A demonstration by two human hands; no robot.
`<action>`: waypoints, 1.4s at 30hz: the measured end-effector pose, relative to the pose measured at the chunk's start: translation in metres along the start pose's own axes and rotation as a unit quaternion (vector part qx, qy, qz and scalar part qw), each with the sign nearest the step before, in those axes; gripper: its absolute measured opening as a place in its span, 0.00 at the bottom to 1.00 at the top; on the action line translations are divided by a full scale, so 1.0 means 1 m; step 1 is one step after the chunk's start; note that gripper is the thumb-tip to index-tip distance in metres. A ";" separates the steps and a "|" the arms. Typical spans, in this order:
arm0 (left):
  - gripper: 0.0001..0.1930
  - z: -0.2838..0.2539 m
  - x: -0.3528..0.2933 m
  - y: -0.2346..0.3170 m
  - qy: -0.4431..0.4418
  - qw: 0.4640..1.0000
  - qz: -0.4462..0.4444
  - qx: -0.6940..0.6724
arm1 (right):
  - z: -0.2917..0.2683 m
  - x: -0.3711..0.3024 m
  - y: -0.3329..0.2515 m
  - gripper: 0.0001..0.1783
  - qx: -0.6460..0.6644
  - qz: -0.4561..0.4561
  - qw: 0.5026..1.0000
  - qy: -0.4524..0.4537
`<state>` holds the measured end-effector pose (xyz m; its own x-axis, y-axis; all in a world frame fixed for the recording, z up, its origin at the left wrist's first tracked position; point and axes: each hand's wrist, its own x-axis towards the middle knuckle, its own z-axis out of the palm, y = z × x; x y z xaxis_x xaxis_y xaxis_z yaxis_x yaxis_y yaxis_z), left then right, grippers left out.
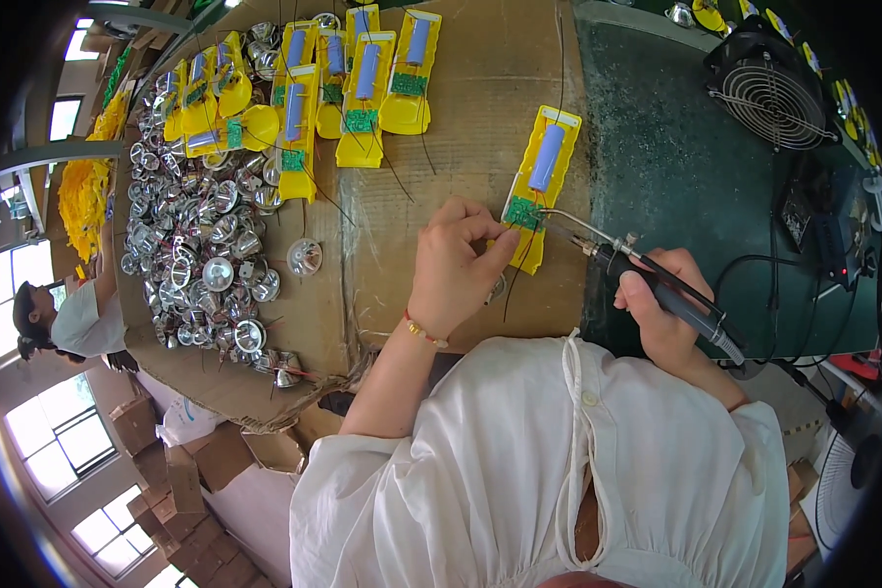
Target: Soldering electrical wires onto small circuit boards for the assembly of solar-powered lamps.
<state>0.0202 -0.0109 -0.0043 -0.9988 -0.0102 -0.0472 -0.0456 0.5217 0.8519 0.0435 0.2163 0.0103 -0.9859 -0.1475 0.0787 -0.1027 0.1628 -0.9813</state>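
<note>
Bright, even daylight from blown-out windows [64,446] at left; sharp centre, heavy fisheye bending, dark rim.

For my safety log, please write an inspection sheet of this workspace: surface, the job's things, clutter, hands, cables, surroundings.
Surface: brown cardboard sheet beside a dark green mat.
Job's things: yellow casing with a blue cylindrical cell and a small green board; soldering iron, tip at that board.
Clutter: heap of silver reflector cups; more yellow casings at the far edge.
Hands: left hand pinches at the green board; right hand has its grip closed on the iron's handle.
Cables: iron's cord runs off right; thin wires trail from the casings.
Surroundings: small black fan; another person at left; cardboard boxes below.
</note>
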 end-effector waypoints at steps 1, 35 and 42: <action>0.06 0.000 0.000 -0.001 -0.001 1.000 -0.001 -0.002 | 0.000 0.000 0.000 0.08 0.001 0.000 1.000 0.000; 0.07 0.003 0.009 0.003 -0.020 0.999 -0.047 0.015 | 0.008 0.007 0.010 0.09 0.059 0.065 0.996 0.011; 0.07 0.002 0.007 0.002 -0.019 0.998 -0.049 0.015 | 0.004 0.005 0.009 0.10 0.085 0.028 0.996 0.026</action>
<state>0.0132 -0.0082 -0.0036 -0.9882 -0.0308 -0.1503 -0.1427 0.5443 0.8266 0.0383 0.2131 0.0013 -0.9955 -0.0905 0.0281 -0.0283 0.0013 -0.9996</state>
